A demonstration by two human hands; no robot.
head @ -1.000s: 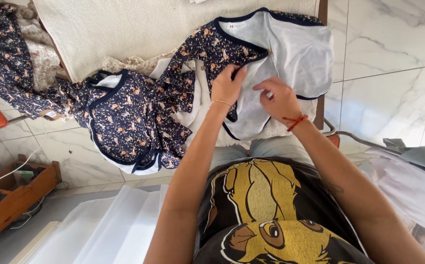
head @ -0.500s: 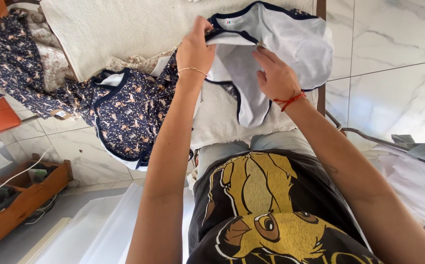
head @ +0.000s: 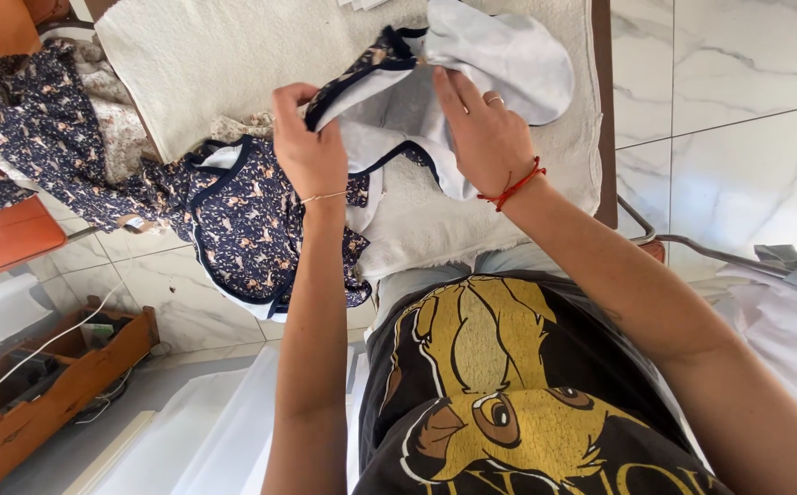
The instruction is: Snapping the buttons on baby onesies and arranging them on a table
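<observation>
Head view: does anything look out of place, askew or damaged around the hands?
The white garment held by the left hand and right hand is inside out, its print showing only at the dark-trimmed edge. The navy printed garment hangs off the edge of the cream towel. No visible damage.
</observation>
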